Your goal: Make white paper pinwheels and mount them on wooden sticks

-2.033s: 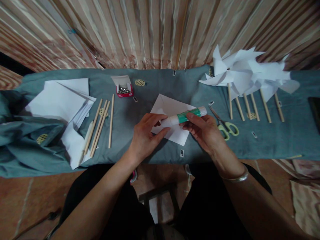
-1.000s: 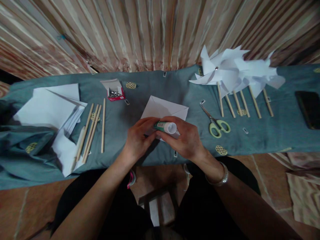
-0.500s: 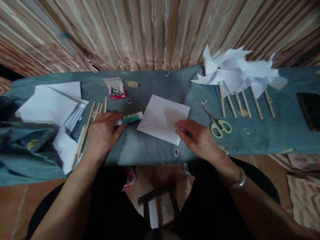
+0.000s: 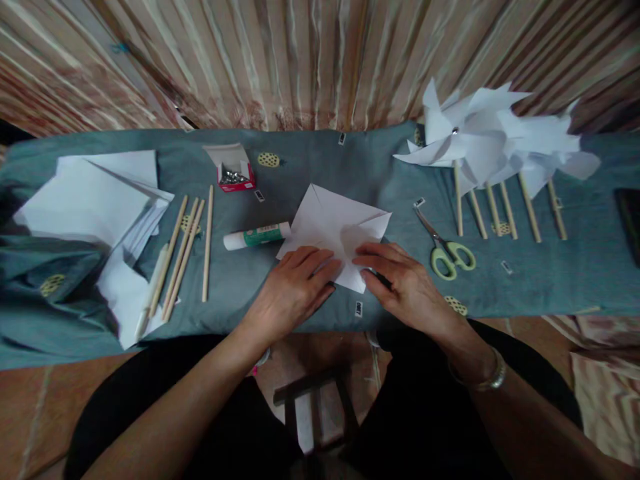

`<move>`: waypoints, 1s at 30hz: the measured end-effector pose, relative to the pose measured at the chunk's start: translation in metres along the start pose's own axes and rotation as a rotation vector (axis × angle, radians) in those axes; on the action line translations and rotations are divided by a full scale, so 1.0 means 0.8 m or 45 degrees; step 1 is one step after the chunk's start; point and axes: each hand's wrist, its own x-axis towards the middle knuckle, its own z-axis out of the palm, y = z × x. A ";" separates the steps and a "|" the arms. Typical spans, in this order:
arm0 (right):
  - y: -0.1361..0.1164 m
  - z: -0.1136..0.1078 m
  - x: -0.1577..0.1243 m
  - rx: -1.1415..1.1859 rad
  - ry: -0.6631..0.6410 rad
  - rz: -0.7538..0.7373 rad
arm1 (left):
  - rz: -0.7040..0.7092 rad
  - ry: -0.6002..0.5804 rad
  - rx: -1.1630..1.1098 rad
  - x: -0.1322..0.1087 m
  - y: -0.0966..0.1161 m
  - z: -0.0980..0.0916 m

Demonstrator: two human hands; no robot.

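A square white sheet of paper (image 4: 333, 217) lies in front of me, with short slits running in from its corners. My left hand (image 4: 295, 283) rests on the sheet's lower left part, fingers stretched out and holding nothing. At the right edge of the paper is my right hand (image 4: 405, 283), its fingers slightly bent, with a gap between thumb and forefinger. Both hands cover parts of the lower edge. A capped glue stick (image 4: 257, 236) with a green label lies just left of the sheet, its white end by the paper's edge.
Left are wooden sticks (image 4: 185, 260) and a stack of white paper (image 4: 90, 200). A small red box (image 4: 235, 177) of metal fasteners stands behind the glue stick. Green-handled scissors (image 4: 445, 250), several paper pinwheels (image 4: 480, 140) and a dark phone (image 4: 629, 217) lie right, on a green cloth (image 4: 310, 157).
My left hand has let go of the glue stick, leaving it on the cloth, and moved right onto the paper. My right hand stays at the sheet's right side. The view has shifted slightly.
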 end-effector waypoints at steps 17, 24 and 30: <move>0.002 -0.002 0.006 0.047 -0.043 0.054 | -0.227 0.218 0.173 -0.009 -0.046 -0.024; 0.001 -0.001 0.006 0.028 -0.034 0.052 | -0.425 0.170 0.204 -0.020 -0.090 -0.038; 0.001 -0.003 0.005 0.021 -0.061 0.078 | -0.161 0.226 0.086 -0.010 -0.043 -0.028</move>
